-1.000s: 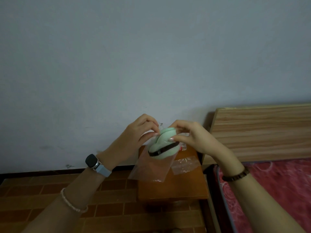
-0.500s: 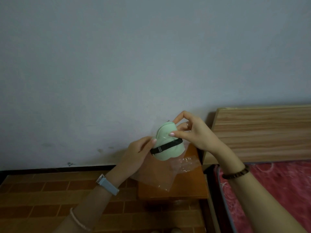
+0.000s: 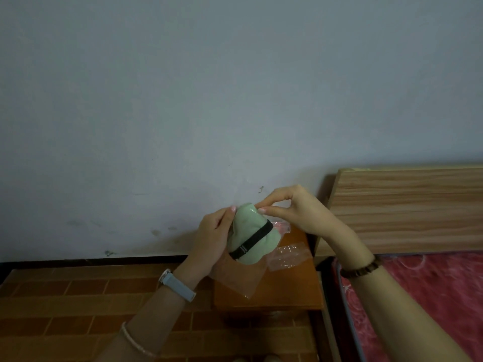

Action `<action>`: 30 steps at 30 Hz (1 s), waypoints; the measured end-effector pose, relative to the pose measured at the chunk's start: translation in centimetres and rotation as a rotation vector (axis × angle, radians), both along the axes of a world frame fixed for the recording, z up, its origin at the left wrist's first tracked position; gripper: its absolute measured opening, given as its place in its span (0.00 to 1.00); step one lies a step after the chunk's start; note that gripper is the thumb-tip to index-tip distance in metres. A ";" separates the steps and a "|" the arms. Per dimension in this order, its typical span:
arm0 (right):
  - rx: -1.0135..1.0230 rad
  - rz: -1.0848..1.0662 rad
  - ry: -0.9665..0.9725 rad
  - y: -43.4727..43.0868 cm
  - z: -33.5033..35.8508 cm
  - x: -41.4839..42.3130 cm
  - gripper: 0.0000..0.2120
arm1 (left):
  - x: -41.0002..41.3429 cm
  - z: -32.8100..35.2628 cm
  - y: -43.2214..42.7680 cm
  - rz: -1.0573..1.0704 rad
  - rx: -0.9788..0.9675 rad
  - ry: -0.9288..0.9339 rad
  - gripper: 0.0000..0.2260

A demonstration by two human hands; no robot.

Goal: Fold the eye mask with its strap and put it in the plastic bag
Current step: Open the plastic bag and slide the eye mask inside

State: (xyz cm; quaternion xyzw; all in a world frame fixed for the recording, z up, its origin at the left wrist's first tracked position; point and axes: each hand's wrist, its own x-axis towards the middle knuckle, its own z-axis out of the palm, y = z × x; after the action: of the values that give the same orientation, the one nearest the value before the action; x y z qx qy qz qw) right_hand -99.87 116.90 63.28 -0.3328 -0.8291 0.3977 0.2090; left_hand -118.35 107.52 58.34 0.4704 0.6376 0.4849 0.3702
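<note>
One head-worn view looks forward and slightly down, close on the left hand (image 3: 213, 239) and right hand (image 3: 300, 210), wall (image 3: 209, 100) just beyond them.

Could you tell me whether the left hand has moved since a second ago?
Yes. The left hand has dropped from the eye mask top to its left side, lower against the wooden stool.

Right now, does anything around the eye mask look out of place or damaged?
Nothing stands out. The folded eye mask, its strap wrapped across it, is held by both hands over the plastic bag. A second clear bag lies flat on the small table.
</note>
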 end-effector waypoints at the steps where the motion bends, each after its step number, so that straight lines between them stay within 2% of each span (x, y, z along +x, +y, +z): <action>1: 0.005 0.001 -0.004 0.0 0.1 0.0 0.06 | 0.1 0.1 0.1 0.007 0.000 -0.015 0.18; 3: 0.040 -0.077 0.092 -0.1 0.1 0.0 0.09 | 0.2 0.4 0.3 0.046 0.004 -0.088 0.18; 5: 0.066 -0.281 0.316 -0.1 -0.3 0.1 0.09 | 0.2 0.6 0.7 0.108 0.008 -0.214 0.17; 6: 0.023 -0.384 0.413 -0.2 -0.5 0.2 0.09 | 0.2 0.7 0.8 0.134 0.010 -0.263 0.16; 7: -0.070 -0.459 0.458 -0.4 -0.7 0.3 0.15 | 0.2 0.8 1.0 0.150 0.007 -0.299 0.16; 9: -0.304 -0.461 0.371 -0.8 -1.4 0.4 0.30 | 0.3 0.9 1.3 0.154 -0.005 -0.352 0.16; 10: -0.391 -0.417 0.303 -1.0 -1.9 0.3 0.33 | 0.5 1.1 1.4 0.151 -0.008 -0.372 0.16; 11: -0.456 -0.365 0.280 -1.1 -2.3 0.2 0.31 | 0.6 1.2 1.6 0.147 -0.009 -0.388 0.16; 13: -0.532 -0.324 0.354 -1.2 -2.8 -0.2 0.18 | 0.8 1.2 1.8 0.131 -0.014 -0.407 0.16; 16: -0.587 -0.385 0.498 -1.1 -2.9 -0.9 0.07 | 1.1 1.2 2.0 0.095 -0.035 -0.400 0.16; 18: -0.595 -0.398 0.541 -0.9 -2.7 -1.3 0.08 | 1.2 1.4 2.3 0.097 -0.047 -0.416 0.15; 22: -0.501 -0.381 0.493 -0.6 -2.2 -1.6 0.08 | 1.0 1.4 2.6 0.053 -0.043 -0.387 0.15; 25: -0.433 -0.380 0.470 -0.4 -2.0 -2.0 0.06 | 0.9 1.0 2.8 0.094 -0.016 -0.324 0.09; 28: -0.458 -0.397 0.482 -0.1 -2.5 -2.0 0.01 | 1.0 0.8 3.1 0.122 0.028 -0.290 0.07; 30: -0.510 -0.360 0.437 0.0 -2.9 -1.8 0.02 | 0.9 0.6 3.4 0.178 0.038 -0.312 0.08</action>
State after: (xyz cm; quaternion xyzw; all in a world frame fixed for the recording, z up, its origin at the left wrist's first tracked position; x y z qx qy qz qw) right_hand -101.69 116.91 60.42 -0.4218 -0.5678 0.6097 0.3576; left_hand -117.43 110.89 58.91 0.3382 0.6020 0.5949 0.4114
